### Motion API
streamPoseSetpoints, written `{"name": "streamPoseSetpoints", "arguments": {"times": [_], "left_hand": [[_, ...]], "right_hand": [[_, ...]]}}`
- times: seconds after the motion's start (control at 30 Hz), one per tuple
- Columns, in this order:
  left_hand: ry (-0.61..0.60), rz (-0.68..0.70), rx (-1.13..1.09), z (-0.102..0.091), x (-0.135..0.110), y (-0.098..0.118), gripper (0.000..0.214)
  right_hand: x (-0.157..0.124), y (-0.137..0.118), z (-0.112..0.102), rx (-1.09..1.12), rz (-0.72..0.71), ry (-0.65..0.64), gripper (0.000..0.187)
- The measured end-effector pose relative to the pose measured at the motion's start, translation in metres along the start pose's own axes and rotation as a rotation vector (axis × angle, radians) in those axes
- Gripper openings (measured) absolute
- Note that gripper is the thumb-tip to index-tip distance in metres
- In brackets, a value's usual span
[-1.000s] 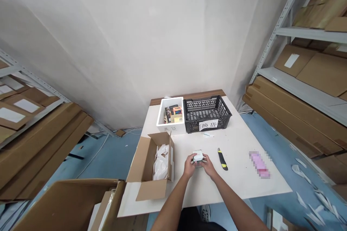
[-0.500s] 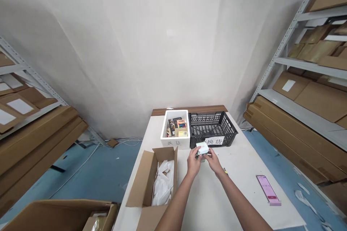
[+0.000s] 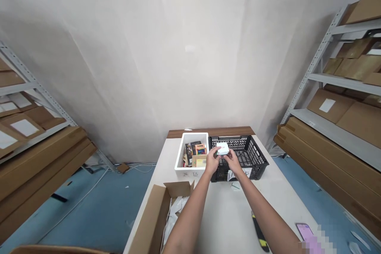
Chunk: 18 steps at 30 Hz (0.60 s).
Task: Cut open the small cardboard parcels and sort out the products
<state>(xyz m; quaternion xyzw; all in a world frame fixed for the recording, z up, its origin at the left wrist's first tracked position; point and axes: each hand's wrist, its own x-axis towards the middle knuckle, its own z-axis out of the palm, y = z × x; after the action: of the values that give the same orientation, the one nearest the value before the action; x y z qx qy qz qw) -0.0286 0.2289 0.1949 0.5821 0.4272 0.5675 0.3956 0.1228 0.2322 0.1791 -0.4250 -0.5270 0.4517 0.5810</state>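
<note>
A small white box (image 3: 222, 148) is held between my two hands, over the near part of the black plastic crate (image 3: 258, 154). My left hand (image 3: 212, 161) grips its left side with thumb and fingers. On the right side, my right hand (image 3: 233, 160) has its fingers closed on the same box. Below the crate's white label (image 3: 247, 172), a small pale flat piece (image 3: 236, 186) lies on the table, partly behind my right wrist. The white foam box (image 3: 180, 154) beside the crate contains several small packages (image 3: 195, 152).
An open cardboard carton (image 3: 151, 218) with white plastic wrapping (image 3: 175, 216) stands at the table's left. A black and yellow cutter (image 3: 259, 232) lies near my right forearm. At the right edge is a phone (image 3: 304, 231). Shelves of cartons (image 3: 339, 107) flank the table (image 3: 226, 214).
Both hands have carried the white box forward from the crate's front edge to above the crate. The pale flat piece now shows on the table. The camera view has shifted upward.
</note>
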Motion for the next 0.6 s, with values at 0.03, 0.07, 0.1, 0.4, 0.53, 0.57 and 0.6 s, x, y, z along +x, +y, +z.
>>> {"name": "streamPoseSetpoints", "arguments": {"times": [0.03, 0.07, 0.1, 0.4, 0.53, 0.57, 0.6], "left_hand": [[0.001, -0.007, -0.001, 0.002, 0.009, -0.007, 0.051], [0.001, -0.019, 0.0, 0.004, 0.017, -0.016, 0.051], [0.0, -0.038, 0.004, 0.006, 0.023, -0.025, 0.051], [0.007, -0.227, 0.268, 0.007, 0.015, -0.1, 0.055], [0.034, -0.248, 0.285, 0.006, 0.006, -0.096, 0.071], [0.048, -0.23, 0.293, 0.006, 0.005, -0.093, 0.076], [0.066, -0.209, 0.304, 0.005, 0.003, -0.088, 0.079]], "right_hand": [[0.009, 0.005, -0.001, 0.011, 0.003, -0.003, 0.048], [0.017, 0.011, -0.002, 0.024, 0.01, -0.01, 0.048], [0.025, 0.018, -0.004, 0.036, 0.023, -0.018, 0.047], [0.042, 0.092, -0.015, -0.001, 0.314, -0.188, 0.039], [0.035, 0.104, -0.016, 0.032, 0.318, -0.237, 0.057], [0.034, 0.104, -0.017, 0.014, 0.295, -0.211, 0.061], [0.032, 0.104, -0.019, -0.01, 0.266, -0.183, 0.065]]}}
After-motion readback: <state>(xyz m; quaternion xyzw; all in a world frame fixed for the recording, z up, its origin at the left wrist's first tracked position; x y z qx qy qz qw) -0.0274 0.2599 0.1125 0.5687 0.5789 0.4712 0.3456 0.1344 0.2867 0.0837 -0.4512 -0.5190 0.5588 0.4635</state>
